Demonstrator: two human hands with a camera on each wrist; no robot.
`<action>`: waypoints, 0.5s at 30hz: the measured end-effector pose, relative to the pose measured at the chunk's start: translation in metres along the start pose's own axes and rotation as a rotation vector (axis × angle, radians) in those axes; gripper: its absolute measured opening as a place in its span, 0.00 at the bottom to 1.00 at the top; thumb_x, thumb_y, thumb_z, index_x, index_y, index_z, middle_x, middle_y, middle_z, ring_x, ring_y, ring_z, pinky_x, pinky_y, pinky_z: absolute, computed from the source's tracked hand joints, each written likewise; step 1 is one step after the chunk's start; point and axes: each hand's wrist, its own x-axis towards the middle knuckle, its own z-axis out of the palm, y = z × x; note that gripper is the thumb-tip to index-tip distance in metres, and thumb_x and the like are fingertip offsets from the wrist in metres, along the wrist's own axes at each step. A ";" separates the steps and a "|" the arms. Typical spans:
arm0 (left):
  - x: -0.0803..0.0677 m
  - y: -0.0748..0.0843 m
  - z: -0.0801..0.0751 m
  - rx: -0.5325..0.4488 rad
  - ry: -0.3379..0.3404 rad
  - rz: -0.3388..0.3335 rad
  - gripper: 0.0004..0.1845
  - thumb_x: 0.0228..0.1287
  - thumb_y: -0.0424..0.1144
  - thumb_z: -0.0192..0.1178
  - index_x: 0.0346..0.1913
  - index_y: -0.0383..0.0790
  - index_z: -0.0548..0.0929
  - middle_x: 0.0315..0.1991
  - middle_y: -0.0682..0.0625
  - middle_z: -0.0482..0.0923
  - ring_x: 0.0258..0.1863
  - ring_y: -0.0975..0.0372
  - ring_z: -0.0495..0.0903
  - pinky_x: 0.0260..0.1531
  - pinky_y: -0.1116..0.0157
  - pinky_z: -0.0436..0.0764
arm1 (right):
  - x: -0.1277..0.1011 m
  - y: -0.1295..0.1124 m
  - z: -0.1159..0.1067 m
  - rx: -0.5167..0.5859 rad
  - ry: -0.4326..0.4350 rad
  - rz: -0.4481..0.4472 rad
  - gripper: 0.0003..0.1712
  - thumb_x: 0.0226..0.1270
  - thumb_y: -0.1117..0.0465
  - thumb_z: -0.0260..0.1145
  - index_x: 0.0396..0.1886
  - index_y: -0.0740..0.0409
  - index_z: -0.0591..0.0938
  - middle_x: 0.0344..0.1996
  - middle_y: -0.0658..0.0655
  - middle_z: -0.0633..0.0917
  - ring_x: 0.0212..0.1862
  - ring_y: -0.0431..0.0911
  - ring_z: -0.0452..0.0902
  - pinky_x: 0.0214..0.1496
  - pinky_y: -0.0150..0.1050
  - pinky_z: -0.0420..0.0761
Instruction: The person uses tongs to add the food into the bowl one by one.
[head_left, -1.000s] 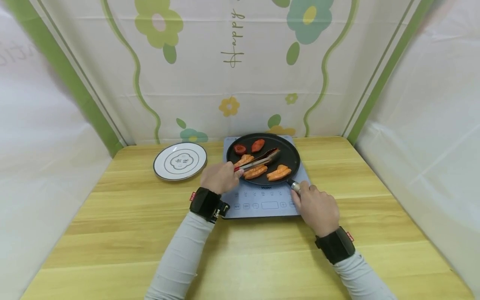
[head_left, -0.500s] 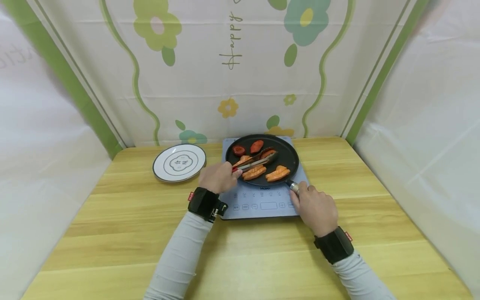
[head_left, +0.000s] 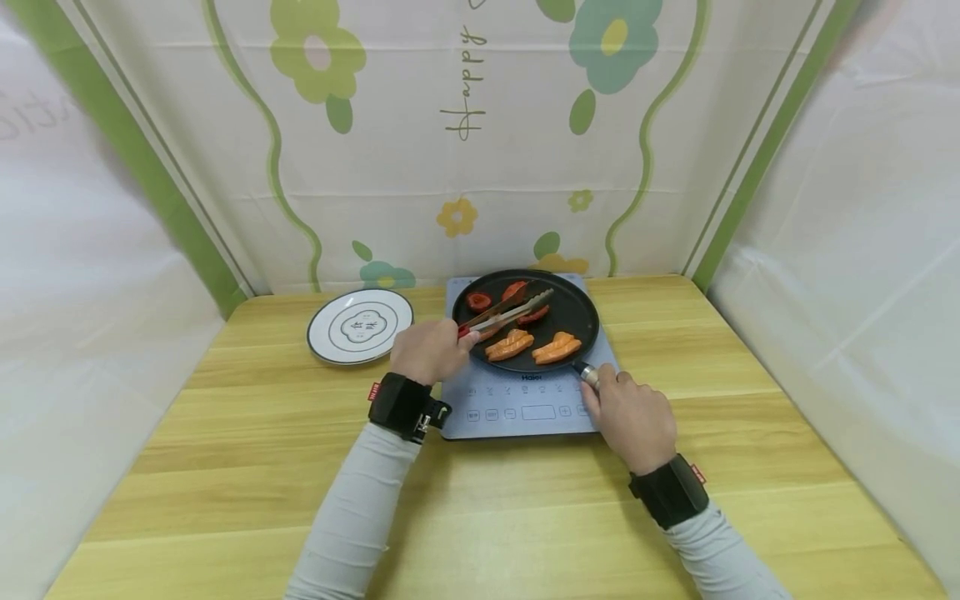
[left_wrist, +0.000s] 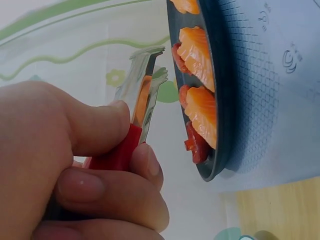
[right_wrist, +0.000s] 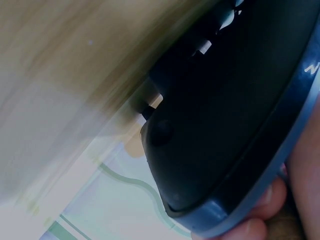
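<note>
My left hand (head_left: 431, 352) grips red-handled metal tongs (head_left: 510, 315), also seen close up in the left wrist view. Their tips are spread apart above the black frying pan (head_left: 581, 321), with no food between them. Inside the pan lie orange salmon pieces (head_left: 557, 348) and red pieces (head_left: 478, 302) that look like halved tomatoes. Another red piece (head_left: 533, 315) lies beneath the tongs, partly covered. My right hand (head_left: 637, 421) holds the pan's handle (head_left: 588, 374). A dark wrist device fills much of the right wrist view, leaving only some fingertips (right_wrist: 250, 230) visible.
The pan stands on a light-blue induction cooker (head_left: 491, 425). A white plate with a dark rim (head_left: 324, 333) sits to the left on the wooden table (head_left: 247, 467). A flower-printed cloth (head_left: 525, 158) hangs behind the table, and white cloth walls flank it.
My left hand and the tongs have shifted slightly left and away from me, with the tips now above the food. The red piece beneath them shows differently. My right hand stays on the handle.
</note>
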 end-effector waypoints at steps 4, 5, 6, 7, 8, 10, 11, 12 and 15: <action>-0.003 -0.003 -0.002 -0.011 0.021 0.011 0.31 0.82 0.61 0.49 0.20 0.46 0.72 0.18 0.52 0.69 0.21 0.57 0.76 0.21 0.60 0.69 | 0.000 0.000 0.000 -0.005 0.009 -0.008 0.24 0.75 0.48 0.69 0.28 0.60 0.71 0.17 0.55 0.69 0.13 0.45 0.61 0.14 0.38 0.56; -0.004 -0.003 -0.003 -0.018 0.028 0.015 0.31 0.82 0.61 0.50 0.19 0.46 0.72 0.18 0.52 0.68 0.20 0.57 0.76 0.20 0.61 0.68 | 0.000 0.001 0.001 -0.006 0.009 -0.008 0.25 0.75 0.48 0.69 0.28 0.60 0.71 0.17 0.55 0.69 0.13 0.45 0.61 0.14 0.38 0.56; -0.004 -0.004 -0.003 -0.022 0.038 0.019 0.32 0.82 0.61 0.49 0.19 0.46 0.72 0.17 0.53 0.68 0.20 0.57 0.75 0.20 0.61 0.67 | 0.000 0.001 0.001 -0.007 0.008 -0.008 0.25 0.75 0.48 0.69 0.28 0.60 0.71 0.17 0.55 0.69 0.13 0.45 0.61 0.14 0.38 0.56; -0.004 -0.005 -0.003 -0.028 0.048 0.020 0.32 0.82 0.61 0.49 0.19 0.46 0.72 0.17 0.53 0.68 0.19 0.57 0.75 0.19 0.61 0.67 | 0.000 0.001 0.002 -0.008 0.005 -0.006 0.24 0.75 0.48 0.69 0.29 0.60 0.71 0.17 0.55 0.69 0.13 0.45 0.61 0.14 0.38 0.56; -0.005 -0.005 -0.004 -0.034 0.061 0.020 0.32 0.82 0.61 0.49 0.20 0.46 0.73 0.17 0.52 0.69 0.19 0.56 0.75 0.19 0.61 0.67 | 0.000 0.001 0.002 -0.007 0.002 -0.004 0.24 0.75 0.48 0.69 0.29 0.60 0.71 0.17 0.55 0.69 0.13 0.45 0.61 0.14 0.38 0.56; -0.006 -0.007 -0.004 -0.045 0.096 0.018 0.31 0.82 0.61 0.49 0.21 0.45 0.74 0.18 0.51 0.71 0.19 0.55 0.76 0.18 0.61 0.67 | 0.000 0.001 0.002 -0.006 -0.005 -0.001 0.24 0.75 0.47 0.68 0.30 0.60 0.71 0.17 0.54 0.69 0.13 0.45 0.61 0.14 0.37 0.56; -0.006 -0.007 -0.004 -0.049 0.114 0.017 0.30 0.82 0.61 0.49 0.22 0.45 0.75 0.18 0.51 0.72 0.19 0.55 0.76 0.18 0.60 0.67 | 0.000 0.001 0.002 -0.006 -0.008 0.000 0.24 0.76 0.47 0.68 0.30 0.60 0.71 0.17 0.54 0.69 0.13 0.45 0.61 0.14 0.37 0.56; -0.007 -0.008 -0.005 -0.050 0.134 0.017 0.30 0.82 0.61 0.49 0.24 0.44 0.75 0.19 0.50 0.74 0.19 0.54 0.77 0.18 0.60 0.68 | 0.000 0.001 0.002 -0.005 -0.009 -0.001 0.24 0.76 0.47 0.68 0.30 0.60 0.71 0.17 0.54 0.69 0.13 0.45 0.61 0.14 0.37 0.56; -0.008 -0.010 -0.005 -0.058 0.181 0.016 0.29 0.82 0.60 0.49 0.25 0.44 0.75 0.21 0.49 0.74 0.19 0.54 0.77 0.18 0.59 0.68 | 0.000 0.001 0.001 -0.006 -0.012 -0.001 0.24 0.76 0.47 0.68 0.29 0.60 0.71 0.17 0.54 0.69 0.13 0.45 0.61 0.14 0.37 0.56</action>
